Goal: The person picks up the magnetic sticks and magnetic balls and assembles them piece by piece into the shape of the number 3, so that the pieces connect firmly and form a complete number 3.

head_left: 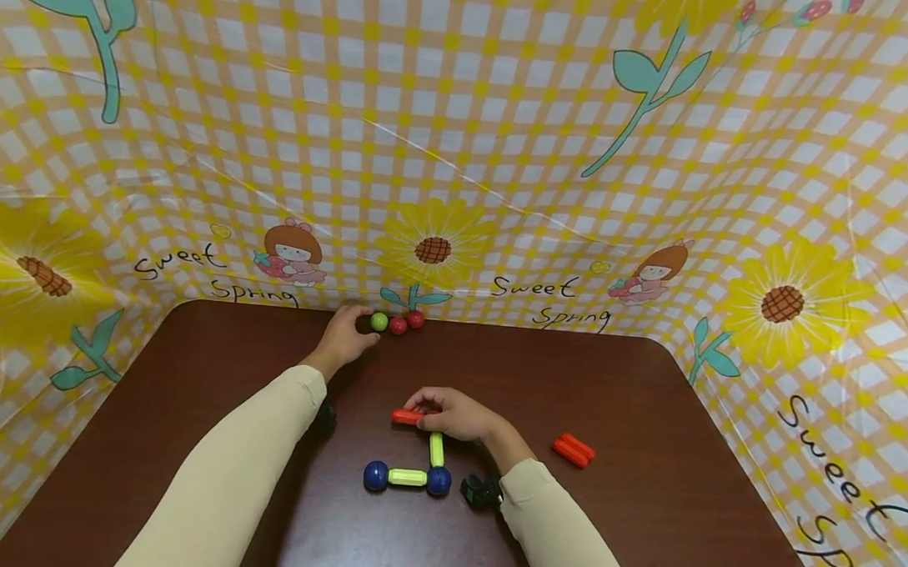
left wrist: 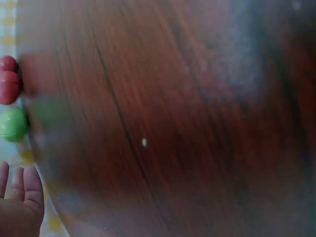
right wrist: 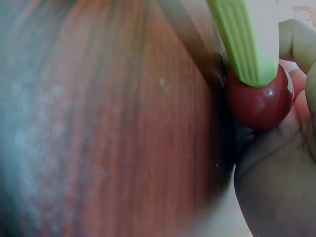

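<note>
At the table's far edge my left hand point(head_left: 347, 334) point(left wrist: 22, 207) reaches beside a green ball point(head_left: 379, 321) point(left wrist: 14, 124), fingers apart, a small gap from it. Two red balls point(head_left: 397, 326) point(left wrist: 9, 89) lie just right of the green one. My right hand point(head_left: 457, 415) point(right wrist: 281, 173) curls round another red ball point(right wrist: 259, 103), hidden under the hand in the head view. A yellow-green rod point(head_left: 436, 450) point(right wrist: 242, 42) meets that ball and runs to a blue ball point(head_left: 439, 481). A red rod point(head_left: 406, 416) sticks out left from the right hand's fingers.
A second yellow-green rod point(head_left: 407, 477) links the blue ball to another blue ball point(head_left: 375, 476) at its left. Two red rods point(head_left: 573, 450) lie side by side at the right of the brown table point(head_left: 616, 381). Patterned cloth point(head_left: 459, 150) rises behind the table and at its sides.
</note>
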The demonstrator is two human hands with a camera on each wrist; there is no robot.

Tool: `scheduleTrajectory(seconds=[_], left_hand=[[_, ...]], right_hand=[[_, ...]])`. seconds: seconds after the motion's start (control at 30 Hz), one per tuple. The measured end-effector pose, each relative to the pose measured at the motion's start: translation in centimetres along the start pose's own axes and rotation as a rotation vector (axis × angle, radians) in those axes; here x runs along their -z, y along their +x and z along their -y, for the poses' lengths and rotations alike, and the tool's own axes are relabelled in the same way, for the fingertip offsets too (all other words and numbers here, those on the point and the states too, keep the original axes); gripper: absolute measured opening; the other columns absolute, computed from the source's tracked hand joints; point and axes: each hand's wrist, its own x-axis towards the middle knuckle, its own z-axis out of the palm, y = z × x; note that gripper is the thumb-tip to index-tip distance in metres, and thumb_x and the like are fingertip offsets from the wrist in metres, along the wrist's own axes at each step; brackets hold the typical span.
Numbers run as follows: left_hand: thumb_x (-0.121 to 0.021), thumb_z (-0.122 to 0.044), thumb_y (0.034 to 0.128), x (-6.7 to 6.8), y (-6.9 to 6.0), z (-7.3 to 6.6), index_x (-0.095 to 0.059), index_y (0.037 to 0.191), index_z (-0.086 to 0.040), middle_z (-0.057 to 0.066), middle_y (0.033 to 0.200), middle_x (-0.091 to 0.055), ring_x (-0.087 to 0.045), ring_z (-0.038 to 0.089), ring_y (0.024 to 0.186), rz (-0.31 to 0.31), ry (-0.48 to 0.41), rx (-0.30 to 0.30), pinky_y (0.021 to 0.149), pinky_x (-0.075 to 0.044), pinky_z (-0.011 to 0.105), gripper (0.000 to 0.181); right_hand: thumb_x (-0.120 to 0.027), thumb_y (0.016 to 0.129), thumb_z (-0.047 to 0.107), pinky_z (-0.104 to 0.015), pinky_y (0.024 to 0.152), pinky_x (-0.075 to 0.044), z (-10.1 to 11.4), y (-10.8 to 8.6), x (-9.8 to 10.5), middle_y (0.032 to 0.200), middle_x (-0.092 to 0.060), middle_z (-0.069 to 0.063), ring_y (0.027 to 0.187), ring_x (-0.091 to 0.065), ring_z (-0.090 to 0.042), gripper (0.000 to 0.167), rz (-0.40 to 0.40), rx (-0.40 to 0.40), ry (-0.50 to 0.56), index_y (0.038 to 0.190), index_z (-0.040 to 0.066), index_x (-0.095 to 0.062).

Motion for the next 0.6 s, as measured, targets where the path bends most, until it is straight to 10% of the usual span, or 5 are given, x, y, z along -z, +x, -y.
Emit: scheduleTrajectory(seconds=[0.6], left_hand=[[-0.071,-0.016,0.0927,-2.1,2.2,0.0,-0.046,0.147,-0.01,0.021,0.141,-0.043,-0.048,0.038,0.126,0.012,0.189,0.018,0.104,-0.038,0.05,0.06]], right_hand=[[-0.064,0.092,0.005,-0.027,0.078,-0.044,0.1,-0.2,-0.2,0.099,-0.061,0.002,0.087,-0.053,-0.013,0.023,-0.001,0.0,0.025,0.115,0.011,-0.067]])
